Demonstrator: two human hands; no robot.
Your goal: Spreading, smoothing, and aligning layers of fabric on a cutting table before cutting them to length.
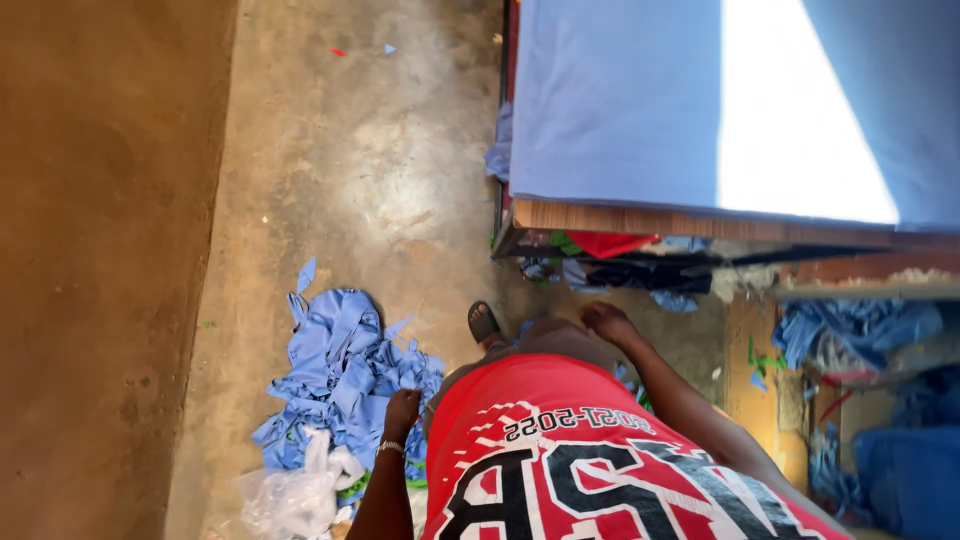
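Observation:
I look straight down at my own body in a red shirt with black and white print. My left hand [401, 410] hangs at my side with its fingers curled in, holding nothing, just above a heap of blue fabric scraps [340, 375] on the floor. My right hand [605, 320] hangs loose in front of my right leg with nothing in it, close to the front edge of a wooden table [700, 222]. A smooth sheet of blue cloth [620, 100] covers the table top. One foot in a dark sandal [484, 323] is on the floor.
The floor is bare concrete [370, 170] with a brown strip [100, 250] along the left. A white plastic bag [290, 495] lies by the scrap heap. Under the table sit red and blue cloth pieces [620, 260]; more blue fabric [860, 335] is piled at the right.

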